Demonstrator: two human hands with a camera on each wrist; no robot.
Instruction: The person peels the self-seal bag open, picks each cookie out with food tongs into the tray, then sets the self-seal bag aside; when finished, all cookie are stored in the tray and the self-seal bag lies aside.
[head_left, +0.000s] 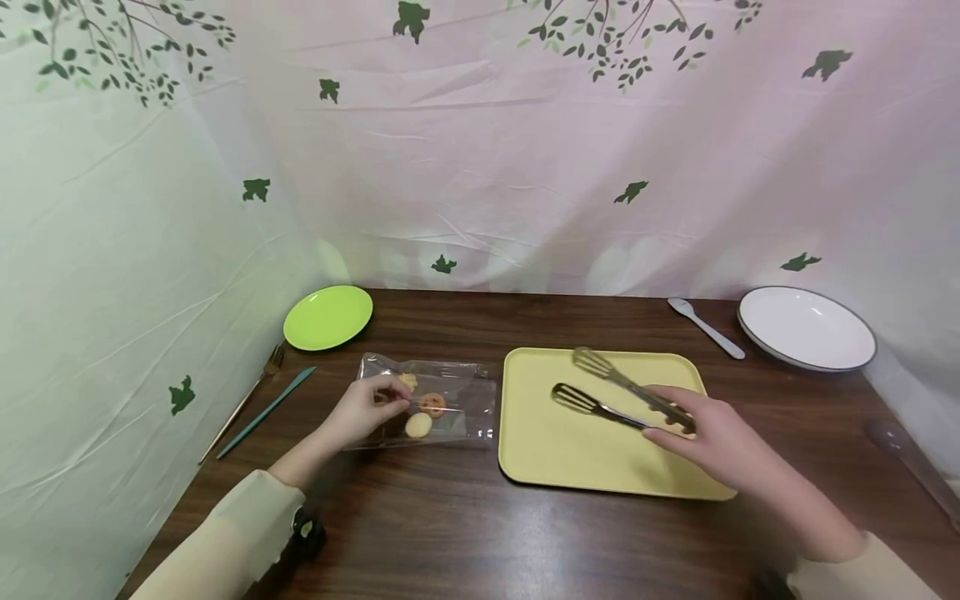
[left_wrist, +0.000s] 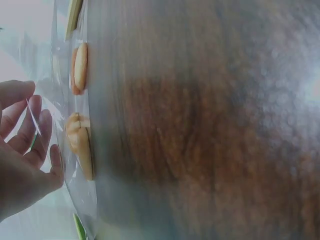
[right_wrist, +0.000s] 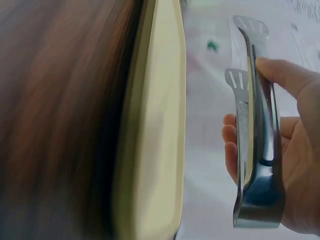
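Observation:
With thumb and fingertips my left hand [head_left: 363, 410] pinches the clear plastic bag [head_left: 476, 421], which lies on the dark wooden table. Inside the bag are several cookies: a plain pale round cookie [head_left: 419, 425], a browner one with holes [head_left: 432, 405] and others partly behind the fingers. The left wrist view shows bag film between thumb and fingers. My right hand [head_left: 723, 433] grips metal tongs [right_wrist: 267, 167] with slotted ends. Their two arms stand apart, tips pointing left, over the yellow tray [head_left: 555, 458]. Nothing is between the tips.
A green plate [head_left: 328, 318] stands at the back left, near a gold fork [head_left: 243, 402] and a teal knife [head_left: 266, 412]. At the back right are a white dish [head_left: 806, 327] and a pale spoon [head_left: 707, 328]. A translucent utensil [head_left: 911, 462] lies at the right edge. Fabric walls enclose the table.

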